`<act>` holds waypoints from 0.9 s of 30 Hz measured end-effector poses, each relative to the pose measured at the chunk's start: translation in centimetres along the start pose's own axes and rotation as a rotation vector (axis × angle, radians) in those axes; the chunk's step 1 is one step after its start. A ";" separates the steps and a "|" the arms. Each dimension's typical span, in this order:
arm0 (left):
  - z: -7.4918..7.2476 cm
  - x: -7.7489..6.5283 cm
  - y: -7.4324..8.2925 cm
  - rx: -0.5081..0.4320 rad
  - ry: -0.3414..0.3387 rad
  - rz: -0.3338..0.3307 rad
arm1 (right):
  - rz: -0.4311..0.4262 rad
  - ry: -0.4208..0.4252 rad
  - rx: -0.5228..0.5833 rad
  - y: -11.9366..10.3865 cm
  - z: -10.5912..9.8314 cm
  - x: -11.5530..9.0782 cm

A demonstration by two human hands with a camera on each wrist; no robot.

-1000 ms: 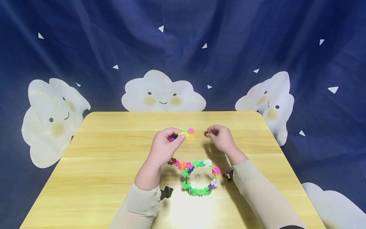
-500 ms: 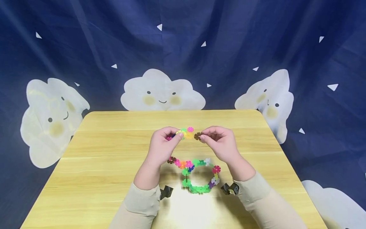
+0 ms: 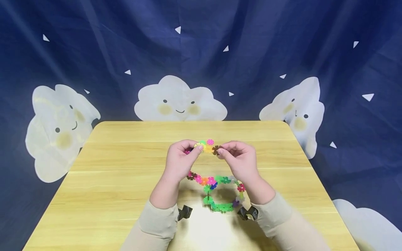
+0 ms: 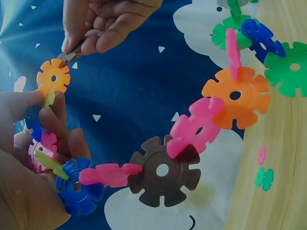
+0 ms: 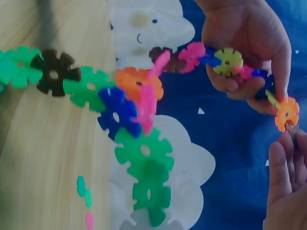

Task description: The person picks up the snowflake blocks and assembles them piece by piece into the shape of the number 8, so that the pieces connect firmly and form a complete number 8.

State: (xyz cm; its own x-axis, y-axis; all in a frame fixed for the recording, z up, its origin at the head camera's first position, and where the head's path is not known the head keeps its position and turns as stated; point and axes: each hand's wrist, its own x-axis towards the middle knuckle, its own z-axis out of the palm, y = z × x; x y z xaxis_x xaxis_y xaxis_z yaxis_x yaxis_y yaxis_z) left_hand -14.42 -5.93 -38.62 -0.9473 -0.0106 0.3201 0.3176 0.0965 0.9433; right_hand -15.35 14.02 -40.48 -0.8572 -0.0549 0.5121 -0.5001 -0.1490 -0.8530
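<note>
A chain of notched plastic flower discs runs from my left hand (image 3: 179, 159), whose thumb and fingers pinch a yellow disc near its end. An orange disc (image 4: 53, 79) sticks out past that grip. My right hand (image 3: 241, 158) pinches a brown disc (image 3: 216, 150) at the orange disc's edge; whether they are slotted together I cannot tell. Further along, a blue disc (image 4: 79, 186), a larger-looking brown disc (image 4: 163, 171) and a second orange disc (image 4: 235, 96) hang in the chain. Its rest makes a closed loop of mostly green discs (image 3: 223, 207) below my hands.
Beyond my hands, a loose pink disc (image 3: 210, 142) and green pieces (image 4: 265, 178) lie on the wooden table (image 3: 119, 188). Black wrist cameras (image 3: 185, 212) jut from the sleeves. A dark blue curtain (image 3: 201, 45) with clouds hangs behind the table.
My right hand has moved left with the brown disc, which has gone from apart to meeting the orange disc. My left hand has stayed nearly still. The hanging loop has shifted slightly right.
</note>
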 end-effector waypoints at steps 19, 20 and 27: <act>-1.8 0.4 0.1 0.161 -0.122 0.004 | 0.018 -0.194 -0.204 0.6 -1.8 2.1; -1.9 0.4 0.1 0.171 -0.117 -0.009 | 0.074 -0.192 -0.224 1.5 -2.5 2.7; -2.7 0.4 -0.1 0.231 -0.113 -0.077 | 0.448 -0.391 -0.703 10.1 -6.2 3.4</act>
State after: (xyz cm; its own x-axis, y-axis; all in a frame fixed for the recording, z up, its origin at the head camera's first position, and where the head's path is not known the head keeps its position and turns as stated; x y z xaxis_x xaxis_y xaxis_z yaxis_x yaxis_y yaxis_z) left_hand -14.75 -8.65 -38.35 -0.9710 0.0829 0.2241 0.2390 0.3242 0.9153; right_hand -24.08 18.47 -48.00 -0.9503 -0.3113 0.0075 -0.2008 0.5941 -0.7789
